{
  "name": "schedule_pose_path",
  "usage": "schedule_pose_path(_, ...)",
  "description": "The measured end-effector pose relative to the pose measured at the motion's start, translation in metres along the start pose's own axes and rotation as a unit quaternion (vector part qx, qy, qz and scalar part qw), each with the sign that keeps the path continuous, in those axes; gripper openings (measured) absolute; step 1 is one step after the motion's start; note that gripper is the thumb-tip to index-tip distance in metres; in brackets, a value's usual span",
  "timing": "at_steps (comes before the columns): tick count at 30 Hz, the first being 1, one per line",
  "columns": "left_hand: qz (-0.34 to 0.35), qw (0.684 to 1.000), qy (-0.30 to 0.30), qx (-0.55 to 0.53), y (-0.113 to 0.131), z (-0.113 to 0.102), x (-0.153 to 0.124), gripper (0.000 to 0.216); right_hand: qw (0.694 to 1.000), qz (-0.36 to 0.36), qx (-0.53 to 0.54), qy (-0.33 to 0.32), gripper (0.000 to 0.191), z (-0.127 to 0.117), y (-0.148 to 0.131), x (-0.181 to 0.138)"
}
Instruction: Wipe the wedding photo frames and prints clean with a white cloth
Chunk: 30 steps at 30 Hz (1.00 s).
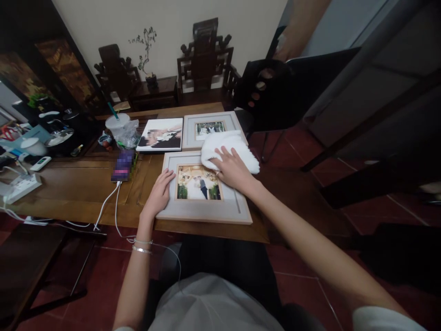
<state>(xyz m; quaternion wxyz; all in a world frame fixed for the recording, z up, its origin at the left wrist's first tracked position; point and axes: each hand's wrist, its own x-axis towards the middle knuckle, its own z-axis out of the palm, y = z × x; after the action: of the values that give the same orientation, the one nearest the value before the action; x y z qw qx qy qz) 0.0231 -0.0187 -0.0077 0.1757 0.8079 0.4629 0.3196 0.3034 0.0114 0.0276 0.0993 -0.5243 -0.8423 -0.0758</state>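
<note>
A light wooden picture frame [165,209] lies flat on the table, with a wide pale mat around a photo of a couple. My left hand [159,195] rests along its left edge, fingers laid over the border rather than wrapped round it. Bunched under my right hand [232,168] is a white cloth [220,140], pressed against the upper right part of the frame. The cloth also overlaps a second picture frame [191,131] lying behind. Beside that one is a photo panel [161,133] with a dark and white picture.
A phone [123,166] on a white charging cable lies left of the frames. Behind it are a plastic bag [127,133] and a cup with a green straw [117,122]. A power strip [24,187] sits at far left. A black chair [268,92] stands at the table's right end.
</note>
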Motion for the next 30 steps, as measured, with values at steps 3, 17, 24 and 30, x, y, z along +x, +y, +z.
schedule_pose_path(3, 0.002, 1.000, 0.010, -0.004, 0.000, 0.001, -0.001, 0.042, 0.998, -0.043, -0.024, -0.031, 0.043, -0.004, -0.011, -0.016)
schedule_pose_path(17, 0.013, 1.000, 0.008, 0.007, -0.004, 0.003, -0.002, 0.043, 0.985, -0.112, 0.110, -0.065, 0.052, -0.034, -0.041, -0.088)
schedule_pose_path(24, 0.009, 1.000, -0.001, 0.006, -0.004, 0.001, -0.001, 0.043, 0.999, -0.028, 0.012, 0.013, 0.053, 0.002, 0.008, 0.000)
schedule_pose_path(30, 0.007, 1.000, 0.011, 0.005, -0.004, 0.004, -0.002, 0.043, 0.997, -0.067, -0.015, -0.043, 0.054, -0.006, -0.013, -0.029)
